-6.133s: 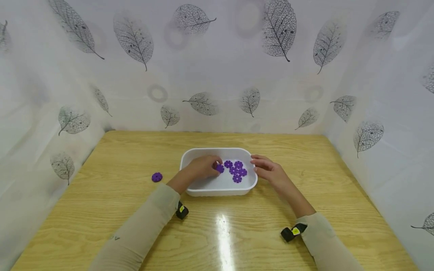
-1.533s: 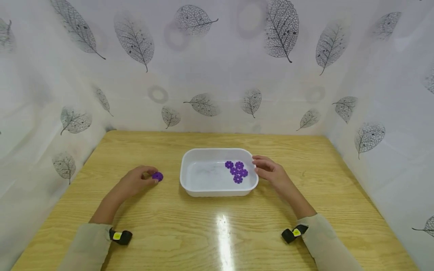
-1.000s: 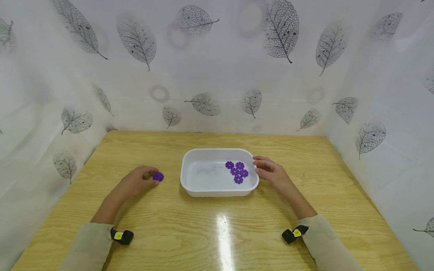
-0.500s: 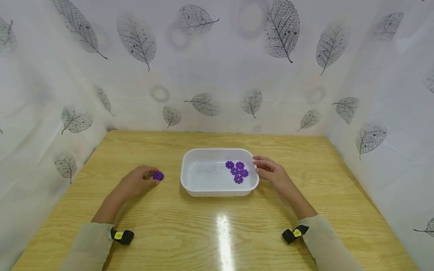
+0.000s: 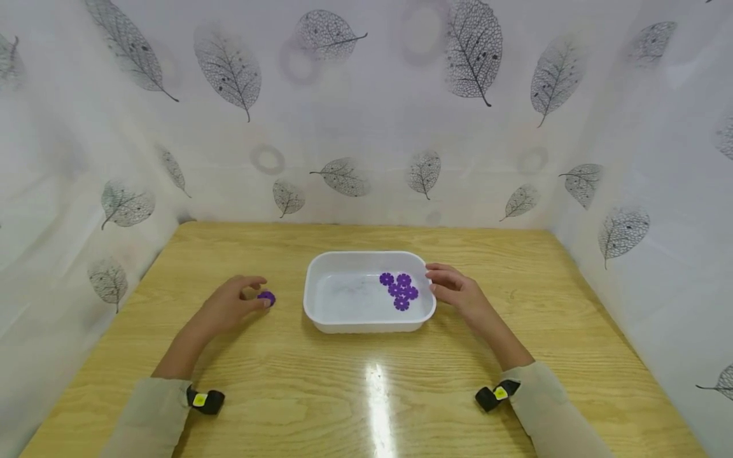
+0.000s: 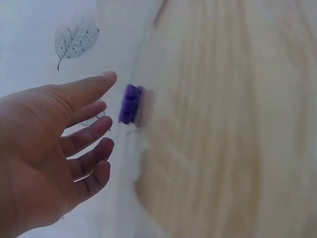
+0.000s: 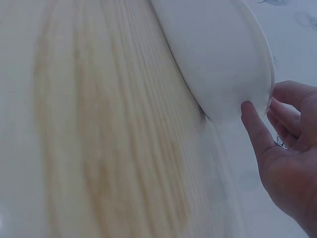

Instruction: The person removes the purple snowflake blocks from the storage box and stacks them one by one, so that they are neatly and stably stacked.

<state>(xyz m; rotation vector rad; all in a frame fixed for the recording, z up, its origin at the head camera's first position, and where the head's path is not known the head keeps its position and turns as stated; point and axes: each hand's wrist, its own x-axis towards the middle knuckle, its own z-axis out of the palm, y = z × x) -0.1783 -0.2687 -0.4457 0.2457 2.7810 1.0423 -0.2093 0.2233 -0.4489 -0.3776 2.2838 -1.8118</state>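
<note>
My left hand (image 5: 233, 304) is beside a short stack of purple flower-shaped discs (image 5: 266, 298) on the table's left side. In the left wrist view, the fingers and thumb are spread loosely, with a visible gap between them and the stack (image 6: 131, 104). A white plastic tray (image 5: 332, 327) stands mid-table, with several purple discs (image 5: 403, 292) lying flat at its right end. My right hand (image 5: 458, 291) rests against that end. Its thumb (image 7: 254, 121) touches the outer wall in the right wrist view, and its other fingertips are at the rim.
The wood-grain table (image 5: 286, 394) carries the tray and stack. A white leaf-print curtain (image 5: 366, 108) encloses its back and sides. Black cameras are strapped at the left wrist (image 5: 207, 401) and right wrist (image 5: 488, 399).
Earlier my left hand pinched a disc inside the tray. It then moved left and held that disc at the lone one. Now its fingers have parted from the stack. The right hand stays put.
</note>
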